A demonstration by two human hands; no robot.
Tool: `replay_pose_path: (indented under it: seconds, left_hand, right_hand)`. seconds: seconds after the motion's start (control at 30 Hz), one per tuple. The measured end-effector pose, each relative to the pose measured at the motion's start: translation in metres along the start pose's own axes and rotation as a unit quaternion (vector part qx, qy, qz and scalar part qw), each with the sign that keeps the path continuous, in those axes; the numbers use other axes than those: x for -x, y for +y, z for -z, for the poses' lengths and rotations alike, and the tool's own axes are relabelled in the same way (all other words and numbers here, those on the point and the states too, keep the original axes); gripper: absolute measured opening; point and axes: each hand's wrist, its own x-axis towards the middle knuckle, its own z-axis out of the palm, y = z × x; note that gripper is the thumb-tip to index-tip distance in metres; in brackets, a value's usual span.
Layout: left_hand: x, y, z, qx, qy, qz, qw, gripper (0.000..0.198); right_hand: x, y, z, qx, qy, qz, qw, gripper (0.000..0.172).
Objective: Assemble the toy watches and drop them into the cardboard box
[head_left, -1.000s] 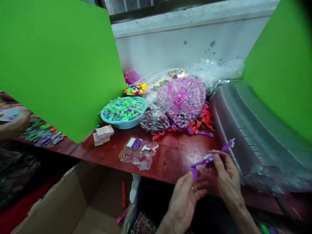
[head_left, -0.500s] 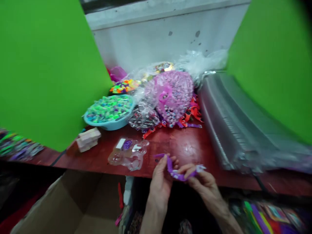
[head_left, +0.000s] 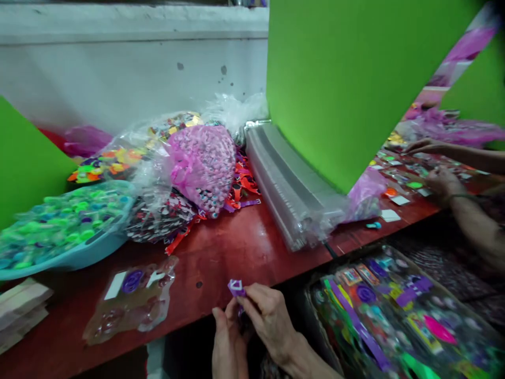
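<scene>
1. Red-brown glossy table [head_left: 221, 247] against a pale wall [head_left: 130, 79]; tall bright-green panel [head_left: 327, 79] stands on its right part.
2. Part in hand: narrow purple strap-like band [head_left: 235, 285] with a white outlined, buckle-like end. Located at the table's front edge, white end up, lower part hidden by fingers.
3. Right hand [head_left: 272, 318]: thumb and fingers pinched on the band, just below the white end.
4. Left hand [head_left: 229, 342]: just beside it, fingers curled, thumb raised apart. Can't tell whether it grips the hidden part.
5. Handling, my read: very light, soft, bends easily, maybe slightly slick. Not fragile, but will flop if held by one end. Take it flat near the white end, second pinch further along the strip.
6. Near the front edge, left of the hands: clear moulded plastic blister tray [head_left: 158, 305] with a purple spiral disc [head_left: 132, 282], white card [head_left: 115, 285] and white forked piece [head_left: 155, 280].
7. Off the front edge, right: brown cardboard box [head_left: 320, 337] of packed colourful sets. Beyond it, a co-worker's hands [head_left: 445, 181] over small parts.
</scene>
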Motion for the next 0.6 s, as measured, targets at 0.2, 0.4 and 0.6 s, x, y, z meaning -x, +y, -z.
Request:
replay_pose_path:
  seconds: [0.2,0.4,0.6]
  left_hand:
    - [-0.005,0.016,0.007,-0.024,0.052,-0.022,0.998,0.048]
    - [-0.010,0.021,0.001,0.032,0.040,-0.001,0.999,0.033]
    - [-0.005,0.013,-0.012,0.066,0.015,-0.042,0.997,0.032]
  right_hand:
    - [0.004,-0.008,0.000,-0.089,-0.064,0.025,0.994,0.028]
    - [0.007,0.007,0.004,-0.054,0.174,-0.141,0.973,0.022]
    - [0.030,0.026,0.010,-0.129,0.122,-0.196,0.964,0.039]
